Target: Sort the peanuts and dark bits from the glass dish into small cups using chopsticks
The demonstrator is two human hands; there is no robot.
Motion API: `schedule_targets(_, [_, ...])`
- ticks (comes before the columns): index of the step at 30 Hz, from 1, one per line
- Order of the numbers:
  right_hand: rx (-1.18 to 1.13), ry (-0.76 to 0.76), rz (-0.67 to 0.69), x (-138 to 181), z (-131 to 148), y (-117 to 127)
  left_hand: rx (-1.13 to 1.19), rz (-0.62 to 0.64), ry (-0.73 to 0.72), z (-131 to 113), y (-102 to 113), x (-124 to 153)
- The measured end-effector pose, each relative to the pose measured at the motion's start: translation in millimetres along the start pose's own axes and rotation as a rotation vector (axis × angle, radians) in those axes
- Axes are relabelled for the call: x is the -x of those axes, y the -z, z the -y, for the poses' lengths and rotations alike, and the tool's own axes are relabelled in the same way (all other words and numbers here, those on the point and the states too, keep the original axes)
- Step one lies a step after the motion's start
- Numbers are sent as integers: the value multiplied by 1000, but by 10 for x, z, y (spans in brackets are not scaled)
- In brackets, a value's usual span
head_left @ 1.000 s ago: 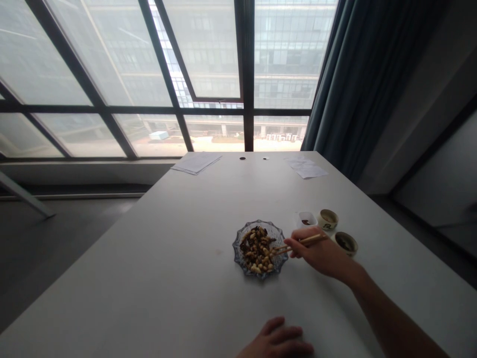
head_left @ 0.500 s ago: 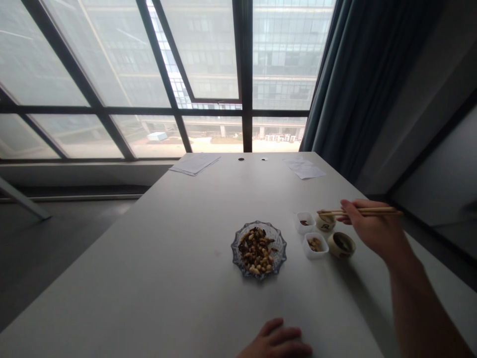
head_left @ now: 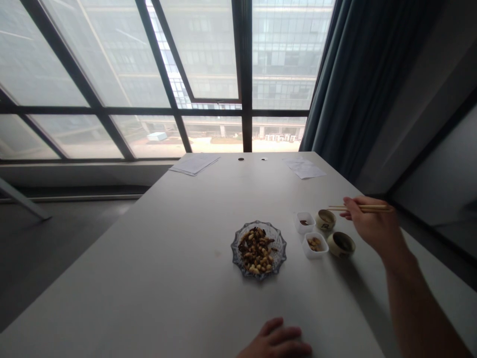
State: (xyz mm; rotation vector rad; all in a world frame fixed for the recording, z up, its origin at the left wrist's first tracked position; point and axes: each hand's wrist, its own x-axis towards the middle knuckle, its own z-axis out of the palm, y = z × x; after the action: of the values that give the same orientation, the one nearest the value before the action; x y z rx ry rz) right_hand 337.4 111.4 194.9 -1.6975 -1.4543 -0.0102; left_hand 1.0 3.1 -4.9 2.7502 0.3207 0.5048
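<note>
Wooden chopsticks (head_left: 372,208), grasped in the right hand (head_left: 372,228), have swung from the glass bowl (head_left: 278,235) of nuts (head_left: 257,248) to the far cup (head_left: 325,225), where we judge the work now sits, while the left hand (head_left: 276,345) rests on the tabletop (head_left: 167,273), holding nothing.

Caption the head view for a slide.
Right hand holds chopsticks near the farther round cup; left hand rests on the table, glass dish beyond.
</note>
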Motion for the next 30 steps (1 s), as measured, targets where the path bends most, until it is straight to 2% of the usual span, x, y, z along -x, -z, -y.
schedule_targets(3, [-72, -35, 35, 34, 128, -7, -23, -9, -3, 0, 2, -5])
schedule_targets(7, [-136, -35, 169, 117, 333, -55, -47, -18, -15, 5, 2, -13])
schedule_targets(14, [-343, -97, 569, 415, 678, -238, -3, -33, -12, 15, -73, 14])
schedule_targets(18, [-379, -52, 730, 586, 795, -354, -8, -23, -20, 12, -72, 14])
schedule_targets(24, [-281, -13, 791, 684, 846, -522, 22, -15, -29, 6, -10, 16])
schedule_targets(30, [-331, -62, 802, 705, 812, -625, 13, -4, -15, 12, -13, 6])
